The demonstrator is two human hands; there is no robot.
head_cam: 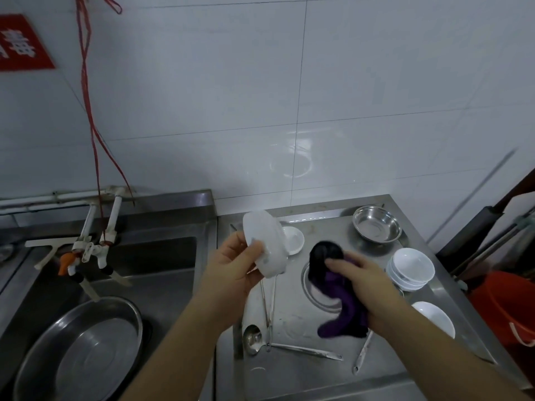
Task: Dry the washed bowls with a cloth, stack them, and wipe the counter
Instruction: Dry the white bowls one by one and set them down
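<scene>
A white tiled wall fills the upper half of the frame. Below it, at lower left, a steel sink (162,256) holds a large round steel basin (78,351). At lower right is a wet steel tabletop (301,369), where the work is going on.

On the tabletop, near the right edge of the frame, sits a stack of white bowls (411,269), with a single white bowl (434,318) just below it. A small steel bowl (376,224) stands above the stack, toward the wall. A steel ladle (254,337) and other long utensils lie at lower centre.

At the centre of the frame, the left hand (231,273) is closed around a white bowl (266,247), held in the air and tilted on its side, with the thumb pressed on its wall. A small white dish (293,240) sits on the tabletop just behind it. To the right, the right hand (359,285) grips a bunched purple cloth (341,302), which hangs down near the tabletop, apart from the held bowl.

The step in hand looks like drying this bowl. To do it well, the cloth should probably be spread over the fingers rather than kept bunched, pressed inside the bowl, and the bowl turned against it, then the outside and foot wiped. A firm left grip matters, since a wet bowl may slip. The dried bowl would then go on the stack at right.
</scene>
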